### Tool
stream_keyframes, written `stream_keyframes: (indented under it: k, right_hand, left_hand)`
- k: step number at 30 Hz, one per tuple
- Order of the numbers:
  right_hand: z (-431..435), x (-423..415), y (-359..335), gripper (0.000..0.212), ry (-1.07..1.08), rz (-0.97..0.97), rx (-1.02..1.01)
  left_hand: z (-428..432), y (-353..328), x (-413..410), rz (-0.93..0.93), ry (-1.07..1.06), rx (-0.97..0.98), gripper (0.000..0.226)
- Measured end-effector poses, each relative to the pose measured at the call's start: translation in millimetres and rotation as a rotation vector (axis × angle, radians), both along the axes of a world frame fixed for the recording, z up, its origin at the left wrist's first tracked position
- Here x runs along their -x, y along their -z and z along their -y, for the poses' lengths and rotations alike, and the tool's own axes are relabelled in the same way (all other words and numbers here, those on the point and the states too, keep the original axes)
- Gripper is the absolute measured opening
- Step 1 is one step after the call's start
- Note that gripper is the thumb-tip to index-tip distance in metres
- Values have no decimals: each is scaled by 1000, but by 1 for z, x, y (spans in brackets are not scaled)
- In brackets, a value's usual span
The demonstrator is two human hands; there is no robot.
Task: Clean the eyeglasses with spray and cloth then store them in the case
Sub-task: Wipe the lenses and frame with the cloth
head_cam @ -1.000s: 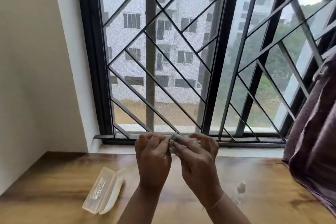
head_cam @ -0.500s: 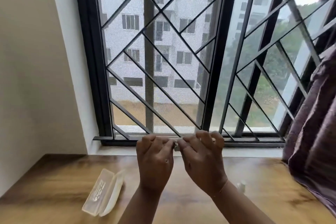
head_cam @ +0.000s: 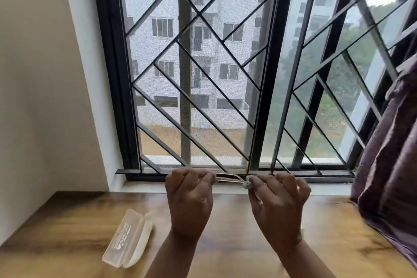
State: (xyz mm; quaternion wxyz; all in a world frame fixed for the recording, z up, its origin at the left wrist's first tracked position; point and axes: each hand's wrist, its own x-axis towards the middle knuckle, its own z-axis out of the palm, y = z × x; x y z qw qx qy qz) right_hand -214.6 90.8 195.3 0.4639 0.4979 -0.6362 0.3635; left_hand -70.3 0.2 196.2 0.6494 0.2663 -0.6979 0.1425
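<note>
Head view: your left hand (head_cam: 189, 196) pinches one end of the eyeglasses (head_cam: 228, 179), fingers curled. Your right hand (head_cam: 279, 204) pinches the cloth (head_cam: 247, 185) against the other end. The eyeglasses span the gap between your hands, raised above the table (head_cam: 67, 221). The case (head_cam: 129, 244) lies open on the table, left of your left forearm.

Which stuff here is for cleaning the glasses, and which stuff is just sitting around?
For the job:
eyeglasses, held up between the left hand and right hand
cloth, pinched by the right hand
case, lying open on the table

Just there:
curtain, purple, on the right
window grille
</note>
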Motion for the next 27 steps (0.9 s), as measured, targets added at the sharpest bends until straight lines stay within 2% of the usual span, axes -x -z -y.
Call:
stream_keyframes:
  k: [8, 13, 18, 23, 27]
  right_hand:
    - [-7, -4, 10, 13, 22, 357, 77]
    - [-10, -10, 21, 8, 23, 591, 68]
    - [-14, -10, 28, 21, 33, 632, 68]
    - [-15, -9, 31, 8, 35, 622, 68]
    - [-15, -9, 36, 16, 34, 623, 68]
  left_hand:
    - [-1, 1, 0, -29, -11, -4, 3]
    - [1, 5, -1, -45, 3, -29, 1]
    - [2, 5, -2, -57, 18, -36, 3]
    - [4, 8, -3, -74, 16, -51, 2]
    - [7, 9, -3, -76, 7, -48, 1]
